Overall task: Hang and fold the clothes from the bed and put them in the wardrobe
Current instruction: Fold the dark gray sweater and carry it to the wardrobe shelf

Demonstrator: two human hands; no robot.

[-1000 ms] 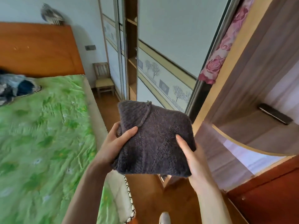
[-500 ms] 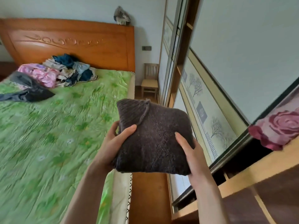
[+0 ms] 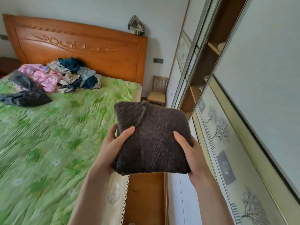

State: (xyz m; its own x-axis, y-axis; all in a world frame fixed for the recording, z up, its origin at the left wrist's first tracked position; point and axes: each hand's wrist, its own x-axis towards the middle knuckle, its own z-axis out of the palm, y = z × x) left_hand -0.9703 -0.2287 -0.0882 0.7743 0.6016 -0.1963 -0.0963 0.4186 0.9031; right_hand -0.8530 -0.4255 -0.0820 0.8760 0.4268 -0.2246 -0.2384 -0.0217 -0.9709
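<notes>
Our view has swung from the corner shelf back toward the bed [image 3: 48, 143], its head-end corner heaped with clothes [image 3: 61, 75]. Our left hand [image 3: 112, 146] and right hand [image 3: 191, 153] still clamp the folded sweater [image 3: 152, 140], fingers curled beneath, beside the wardrobe [image 3: 211, 65]; shelving comes next.

— What is the folded sweater [image 3: 152, 140] made of?
— Dark brown knitted wool, coarse and matt, with ribbed bands along its edges.
— And the bedspread [image 3: 48, 143]?
— Thin green quilted cloth, crinkled, with a faint sheen.
— The headboard [image 3: 78, 46]?
— Carved wood, orange-brown, smooth and varnished.
— And the wardrobe door [image 3: 253, 88]?
— Smooth matt panels with printed trees, in shiny metal frames.
</notes>
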